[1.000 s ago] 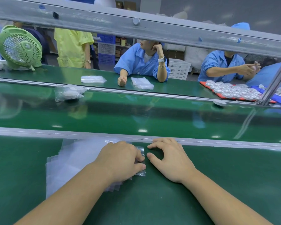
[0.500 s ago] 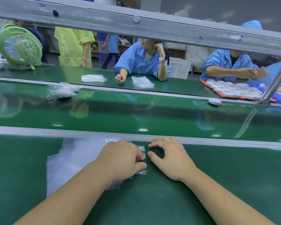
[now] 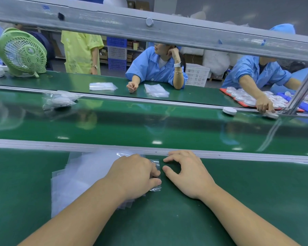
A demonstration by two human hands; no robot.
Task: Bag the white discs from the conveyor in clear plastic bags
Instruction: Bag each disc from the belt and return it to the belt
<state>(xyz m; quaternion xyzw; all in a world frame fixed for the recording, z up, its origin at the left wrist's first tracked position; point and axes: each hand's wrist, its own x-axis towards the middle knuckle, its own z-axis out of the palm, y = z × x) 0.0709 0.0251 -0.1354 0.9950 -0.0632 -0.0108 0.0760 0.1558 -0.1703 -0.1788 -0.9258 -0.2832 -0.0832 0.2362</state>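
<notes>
The disc (image 3: 229,110) lies across the belt (image 3: 149,125), ahead-right of the loosely curled, empty right hand (image 3: 187,174), the nearer one; the left hand (image 3: 132,174) pinches the bags (image 3: 82,174).

Body check from my end: left hand (image 3: 132,174) and right hand (image 3: 188,174) are both bare, with no covering on the fingers. Left forearm (image 3: 82,208) and right forearm (image 3: 238,215) are uncovered right to the frame edge. The nails that show look trimmed short.
</notes>
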